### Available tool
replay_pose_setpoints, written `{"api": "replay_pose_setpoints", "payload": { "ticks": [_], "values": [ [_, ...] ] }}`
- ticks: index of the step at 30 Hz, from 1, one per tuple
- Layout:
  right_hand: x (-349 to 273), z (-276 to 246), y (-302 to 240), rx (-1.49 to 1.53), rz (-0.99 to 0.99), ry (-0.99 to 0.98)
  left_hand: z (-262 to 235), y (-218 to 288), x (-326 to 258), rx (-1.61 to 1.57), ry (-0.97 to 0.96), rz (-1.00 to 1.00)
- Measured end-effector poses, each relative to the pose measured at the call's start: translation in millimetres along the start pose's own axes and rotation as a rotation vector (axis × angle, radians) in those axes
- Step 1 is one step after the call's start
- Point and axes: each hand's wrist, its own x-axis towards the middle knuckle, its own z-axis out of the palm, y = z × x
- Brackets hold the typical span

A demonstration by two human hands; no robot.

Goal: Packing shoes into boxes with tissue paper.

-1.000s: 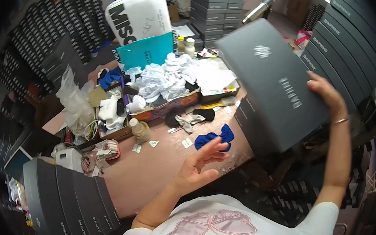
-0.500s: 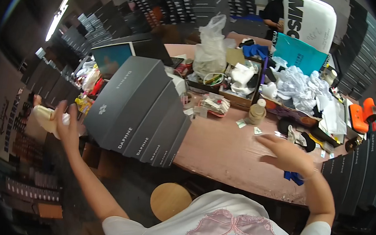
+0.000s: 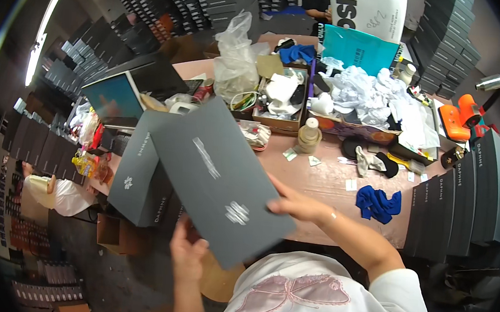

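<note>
A dark grey shoebox (image 3: 216,171) is held tilted in front of me, over the table's near edge. My left hand (image 3: 188,248) grips its lower left side, the fingers partly hidden beneath it. At its right edge my right hand (image 3: 296,201) is closed, with the thumb on top. Behind and left of the held box stand more grey shoeboxes (image 3: 129,172) in a stack, partly covered by it. To the right of my right hand lies a crumpled blue cloth (image 3: 378,204) on the pinkish table (image 3: 321,222).
A bottle of pale liquid (image 3: 309,137) stands mid-table. Behind it are trays of crumpled white paper (image 3: 362,94) and a plastic bag (image 3: 234,65). Shoeboxes (image 3: 464,192) line the right end. A monitor (image 3: 112,99) is at left; a wooden stool (image 3: 218,278) is below. Another person (image 3: 59,193) is at far left.
My hands were apart, the left beside the stack and the right over the table. Both now hold a shoebox between them. The view has shifted to the right.
</note>
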Motion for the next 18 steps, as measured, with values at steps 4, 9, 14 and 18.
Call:
{"api": "replay_pose_setpoints", "payload": {
  "ticks": [4,9,14,18],
  "values": [
    [-116,-36,78,-0.034,0.185,0.331,28,-135,5,-0.02,-0.079,-0.369],
    [-183,-74,153,-0.221,0.604,0.911,77,-288,35,0.004,-0.183,-1.121],
    [-226,-91,137,0.303,0.606,0.906,112,-280,41,-0.053,-0.244,-1.013],
    [-225,-82,121,0.577,0.292,1.014,126,-235,36,-0.173,-0.367,-0.889]
  ]
}}
